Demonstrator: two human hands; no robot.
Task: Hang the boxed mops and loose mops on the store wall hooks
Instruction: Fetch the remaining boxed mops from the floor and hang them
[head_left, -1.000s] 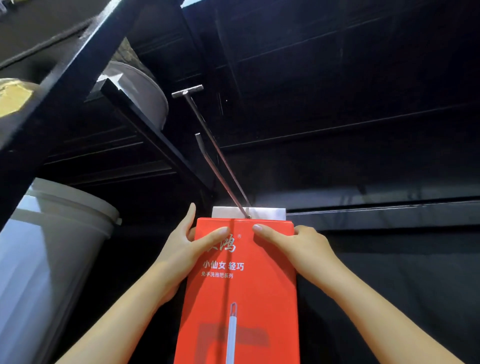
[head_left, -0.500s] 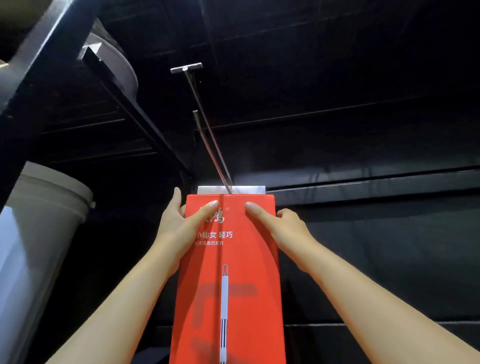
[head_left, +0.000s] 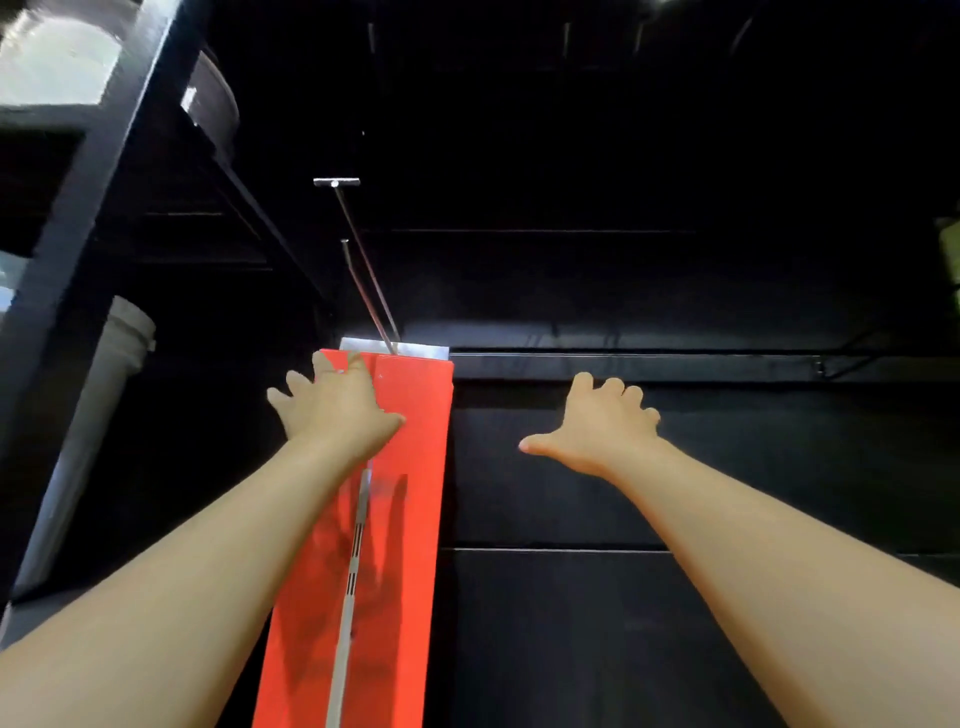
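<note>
A tall red mop box (head_left: 410, 467) hangs against the black wall, its white top tab (head_left: 415, 349) threaded on a long metal wall hook (head_left: 363, 265) that juts toward me. My left hand (head_left: 332, 410) lies flat with spread fingers on the box's upper left face, holding nothing. To the right of the box, my right hand (head_left: 602, 426) hovers open in front of the wall, clear of the box. No loose mops are in sight.
A black shelf frame (head_left: 98, 208) runs up the left side with a white bucket (head_left: 104, 395) beneath it and pale containers above. A horizontal black rail (head_left: 675, 361) crosses the wall at hook height. Something green (head_left: 950, 249) shows at the right edge.
Both hands gripped the box's top corners earlier. Now the right hand has let go and moved right, the left hand has flattened on the box, and the box hangs on the hook.
</note>
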